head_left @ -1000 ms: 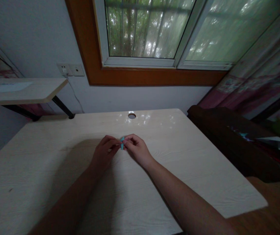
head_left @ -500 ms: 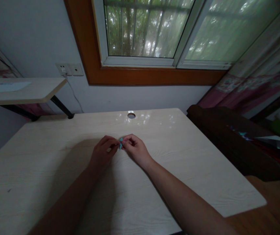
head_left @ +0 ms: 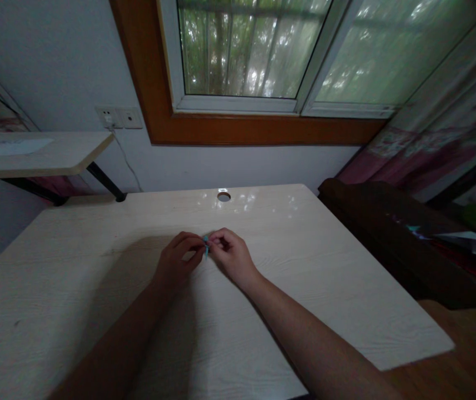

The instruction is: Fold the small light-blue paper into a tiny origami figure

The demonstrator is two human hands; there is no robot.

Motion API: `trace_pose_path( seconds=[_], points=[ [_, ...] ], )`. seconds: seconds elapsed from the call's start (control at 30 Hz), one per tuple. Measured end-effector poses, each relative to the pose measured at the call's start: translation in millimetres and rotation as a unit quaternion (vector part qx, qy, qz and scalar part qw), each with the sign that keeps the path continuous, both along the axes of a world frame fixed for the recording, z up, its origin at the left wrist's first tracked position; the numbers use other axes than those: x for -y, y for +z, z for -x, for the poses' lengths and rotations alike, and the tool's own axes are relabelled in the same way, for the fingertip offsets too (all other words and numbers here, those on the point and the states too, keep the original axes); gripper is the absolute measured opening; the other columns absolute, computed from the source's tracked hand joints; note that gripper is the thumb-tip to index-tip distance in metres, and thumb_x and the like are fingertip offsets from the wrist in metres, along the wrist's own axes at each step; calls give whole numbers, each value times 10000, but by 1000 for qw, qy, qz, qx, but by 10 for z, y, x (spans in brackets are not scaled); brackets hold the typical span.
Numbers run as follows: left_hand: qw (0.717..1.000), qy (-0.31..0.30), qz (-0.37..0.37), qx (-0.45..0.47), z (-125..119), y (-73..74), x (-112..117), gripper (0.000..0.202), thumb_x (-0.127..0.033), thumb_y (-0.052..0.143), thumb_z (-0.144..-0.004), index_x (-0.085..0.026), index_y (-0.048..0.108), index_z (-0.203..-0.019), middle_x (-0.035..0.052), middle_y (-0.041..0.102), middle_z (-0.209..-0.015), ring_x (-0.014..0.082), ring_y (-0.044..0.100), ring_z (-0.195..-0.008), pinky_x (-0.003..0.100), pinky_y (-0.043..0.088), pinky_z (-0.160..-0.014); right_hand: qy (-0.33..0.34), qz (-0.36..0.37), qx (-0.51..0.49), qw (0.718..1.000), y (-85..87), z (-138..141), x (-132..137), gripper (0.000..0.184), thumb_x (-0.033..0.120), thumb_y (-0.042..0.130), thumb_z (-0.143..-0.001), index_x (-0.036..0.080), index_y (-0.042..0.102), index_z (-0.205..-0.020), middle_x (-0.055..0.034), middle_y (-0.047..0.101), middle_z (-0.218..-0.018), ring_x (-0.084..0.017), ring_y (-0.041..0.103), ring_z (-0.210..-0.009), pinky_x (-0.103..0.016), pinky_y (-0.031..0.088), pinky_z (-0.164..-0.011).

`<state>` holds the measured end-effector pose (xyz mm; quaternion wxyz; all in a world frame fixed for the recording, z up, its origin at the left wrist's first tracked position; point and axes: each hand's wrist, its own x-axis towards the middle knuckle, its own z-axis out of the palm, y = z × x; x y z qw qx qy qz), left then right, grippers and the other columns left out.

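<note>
Between my two hands, just above the pale desk [head_left: 304, 311], is a small light-blue piece [head_left: 206, 248] that looks thin and folded, perhaps paper. Its exact kind cannot be made out, as fingertips cover most of it. My left hand [head_left: 180, 256] pinches it from the left with thumb and forefinger. From the right, my right hand [head_left: 233, 253] holds it in a pinch too, with the other fingers curled. A narrow tip of the piece points down toward me below the fingertips.
Behind my hands the desk has a round cable hole [head_left: 223, 196]. A raised shelf [head_left: 66, 153] on black legs stands at the back left. Dark wooden furniture [head_left: 371, 239] adjoins the right side. A window [head_left: 254, 55] is in the wall ahead.
The light-blue piece has turned slightly, its lower tip now hanging straighter down. My left fingertips have shifted a little to the right, while my right hand is almost still.
</note>
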<state>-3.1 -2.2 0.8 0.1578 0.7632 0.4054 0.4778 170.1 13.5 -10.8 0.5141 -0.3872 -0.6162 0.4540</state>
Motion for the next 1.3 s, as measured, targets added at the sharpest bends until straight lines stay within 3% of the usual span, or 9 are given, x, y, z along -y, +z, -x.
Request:
trace_pose_path(
  seconds=[0.1, 0.37, 0.5, 0.7, 0.87, 1.03, 1.3],
  points=[
    [1000, 7, -5, 1, -8, 8, 11, 80, -155, 612, -870, -200, 654, -922, 44, 659, -929, 149, 641, -859, 289, 559, -792, -5, -28, 24, 999, 13, -6, 8, 111, 315, 671, -861, 205, 662, -870, -35, 644, -852, -152, 602, -748, -269, 491, -700],
    [985, 4, 114, 130, -49, -48, 26, 32, -182, 629, -847, -198, 610, -868, 34, 637, -927, 151, 636, -851, 286, 556, -789, -17, -74, 66, 995, 70, -17, 38, 76, 293, 652, -873, 222, 676, -863, -36, 644, -845, -167, 602, -760, -286, 490, -709],
    [978, 0, 149, 148, -48, -39, 23, 49, -230, 642, -850, -197, 617, -877, 28, 629, -879, 150, 624, -820, 268, 538, -752, -21, -105, 83, 991, 96, -26, 38, 47, 269, 648, -876, 231, 675, -872, -34, 643, -845, -170, 604, -767, -298, 490, -724],
    [974, 40, 169, 144, -27, -61, 6, 102, -292, 671, -832, -198, 645, -863, 26, 667, -831, 155, 630, -761, 268, 521, -714, -23, -115, 97, 988, 113, -38, 41, 46, 271, 647, -881, 231, 670, -878, -42, 652, -852, -181, 615, -784, -309, 490, -736],
    [953, 53, 218, 204, -39, -88, -14, 148, -308, 721, -784, -198, 645, -845, 15, 682, -801, 161, 651, -756, 274, 531, -714, -24, -121, 99, 987, 122, -41, 46, 42, 265, 651, -881, 228, 670, -882, -42, 657, -859, -179, 614, -789, -305, 489, -740],
    [945, 70, 221, 230, -45, -67, -24, 206, -305, 752, -738, -195, 627, -860, 4, 679, -790, 152, 654, -728, 268, 537, -692, -27, -126, 103, 986, 123, -36, 43, 55, 281, 640, -887, 235, 671, -880, -41, 653, -849, -182, 613, -789, -315, 489, -746],
    [951, 51, 231, 199, -41, -23, -18, 112, -277, 703, -762, -190, 659, -816, -3, 671, -759, 145, 636, -706, 254, 522, -678, -23, -129, 101, 986, 126, -41, 38, 62, 291, 643, -888, 237, 671, -878, -41, 647, -836, -182, 613, -779, -316, 491, -743]
  ],
)
